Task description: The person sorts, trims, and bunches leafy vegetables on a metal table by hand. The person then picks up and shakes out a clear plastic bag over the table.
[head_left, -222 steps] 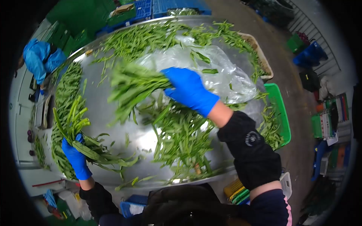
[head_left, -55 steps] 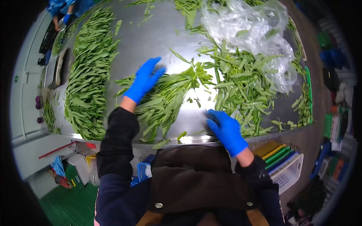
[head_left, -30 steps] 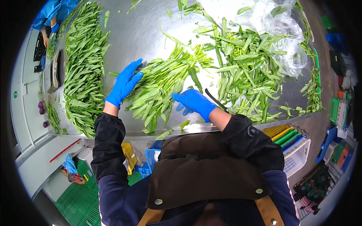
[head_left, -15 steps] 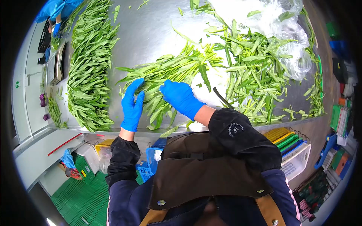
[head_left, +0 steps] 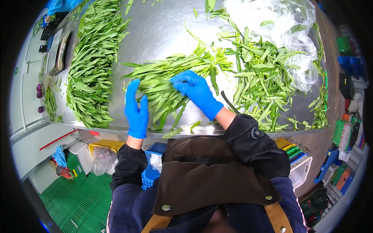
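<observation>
A loose bunch of water spinach [head_left: 163,72] lies on the steel table in front of me, leaves to the left and cut stems to the right. My left hand [head_left: 136,110], in a blue glove, is open at the bunch's left edge, thumb apart from the fingers. Over the middle of the leaves is my right hand [head_left: 196,91], also gloved in blue, with its fingers bent into a pinch. Whatever is between those fingertips, if anything, is hidden. To the right spreads a messy heap of loose leaves and stems [head_left: 264,73].
A long, neat row of greens [head_left: 93,66] runs along the left. Beyond it stand a scale [head_left: 60,52] and purple vegetables [head_left: 39,91]. Clear plastic bags [head_left: 305,58] lie at the right. Crates, including a blue one [head_left: 149,171], are below the table edge [head_left: 194,131]. A co-worker's blue sleeve [head_left: 58,6] shows top left.
My right hand has risen slightly and moved a little right across the bunch, its fingers less tightly curled. The left hand stays open beside the leaves. The whole view has shifted slightly.
</observation>
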The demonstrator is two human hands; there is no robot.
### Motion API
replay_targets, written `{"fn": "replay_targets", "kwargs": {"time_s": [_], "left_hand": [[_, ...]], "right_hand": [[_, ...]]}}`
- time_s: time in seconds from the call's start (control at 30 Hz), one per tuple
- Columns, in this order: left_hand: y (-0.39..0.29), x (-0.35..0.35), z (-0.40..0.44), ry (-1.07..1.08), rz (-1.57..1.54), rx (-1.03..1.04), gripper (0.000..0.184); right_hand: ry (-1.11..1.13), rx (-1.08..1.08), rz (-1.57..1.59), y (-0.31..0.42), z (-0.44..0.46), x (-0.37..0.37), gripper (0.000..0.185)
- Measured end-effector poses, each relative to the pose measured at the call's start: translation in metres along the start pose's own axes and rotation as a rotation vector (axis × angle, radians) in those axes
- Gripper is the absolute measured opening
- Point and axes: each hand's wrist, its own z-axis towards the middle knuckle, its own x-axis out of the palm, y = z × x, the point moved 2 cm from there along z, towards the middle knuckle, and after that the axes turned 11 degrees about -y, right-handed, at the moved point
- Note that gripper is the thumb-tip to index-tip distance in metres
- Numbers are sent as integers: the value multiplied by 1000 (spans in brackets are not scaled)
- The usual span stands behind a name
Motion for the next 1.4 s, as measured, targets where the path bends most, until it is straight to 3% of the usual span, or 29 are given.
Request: {"fn": "replay_targets", "kwargs": {"time_s": [0.03,0.13,0.2,0.23,0.3,0.33,0.4,0.47,0.5,0.53,0.6,0.67,0.73,0.8,0.87,0.93,1.0,1.13,1.2,1.27,1.33,1.4], "left_hand": [[-13,9,-1,51,128,152,48],[-34,49,-7,222,382,427,60],[-29,80,-13,272,436,414,74],[-18,90,-14,267,432,413,74],[10,112,-18,362,735,406,82],[15,117,-19,362,731,409,82],[25,121,-18,368,754,372,83],[23,122,-18,378,758,366,84],[24,122,-19,383,765,365,83],[25,122,-18,386,771,367,83],[22,112,-17,403,748,394,84],[-8,92,-9,366,488,483,86],[-24,75,8,279,296,531,82],[-22,70,34,258,125,335,82],[-6,72,62,345,212,306,83],[10,72,74,432,300,287,85],[30,79,78,648,629,286,91],[-3,76,58,790,521,229,115],[-1,78,38,683,526,385,120],[13,82,26,633,527,354,122],[21,84,23,439,592,393,121],[22,81,27,366,484,404,103]], "right_hand": [[-26,272,77,0,0,-6,12],[-56,410,195,-10,2,-18,16],[-51,392,132,-19,1,-23,20],[-61,400,245,-22,1,-25,21],[-110,418,297,-19,5,-27,22],[-114,415,296,-15,10,-30,22],[-281,398,481,-4,24,-44,21],[-234,138,690,15,51,-71,15],[-248,28,529,23,66,-100,17],[-300,111,1010,38,77,-118,28],[-393,233,1162,65,62,-148,51],[-671,315,513,55,38,-156,50],[-397,671,39,28,-7,-156,45],[-76,727,-107,43,-41,-104,38],[33,832,-210,10,-55,-81,38],[71,834,-240,-11,-54,-62,39],[136,806,-161,-17,-45,-45,42],[-68,785,126,-48,-32,-13,41],[-96,739,182,-57,-20,0,35],[-167,786,303,-55,-18,11,35],[-102,818,301,-47,-15,7,34],[-39,860,296,-35,-21,-2,32]]}}
